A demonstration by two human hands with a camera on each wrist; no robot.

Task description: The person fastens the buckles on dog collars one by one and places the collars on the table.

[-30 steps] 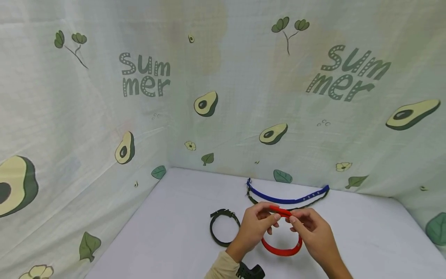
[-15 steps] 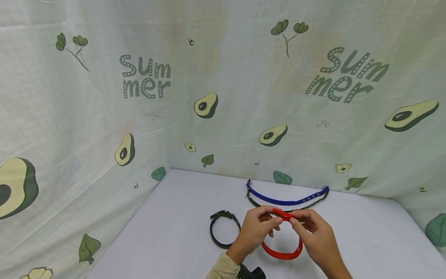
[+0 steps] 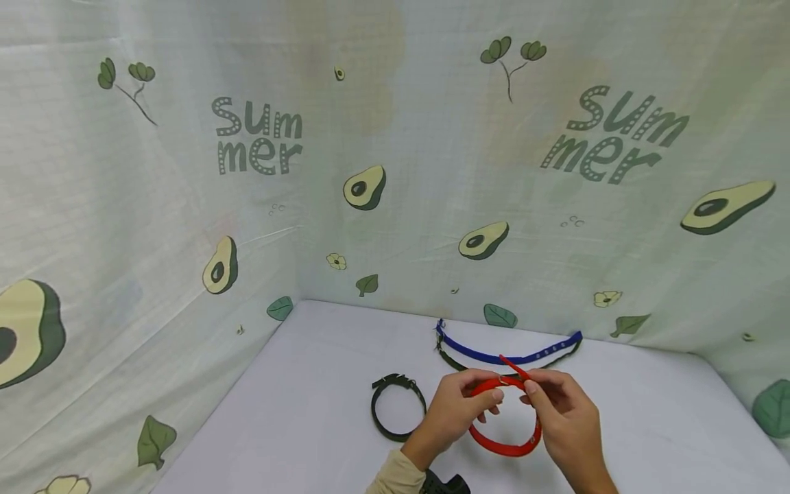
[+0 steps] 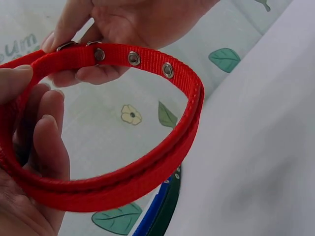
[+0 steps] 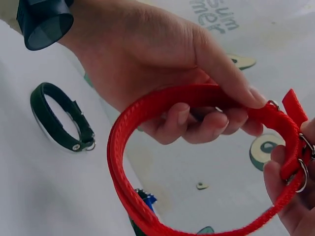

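One red collar (image 3: 506, 450) is being held above the table (image 3: 321, 412): the left grip (image 3: 452, 406) is pinching its band, apparently steadying the loop, while the right grip (image 3: 569, 420) is pinching beside the buckle (image 5: 306, 141), probably for control.

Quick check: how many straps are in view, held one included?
4: a red strap held between the left hand and right hand; a dark green loop on the table to the left; a blue strap and another dark green strap together farther back. Some may be hidden.
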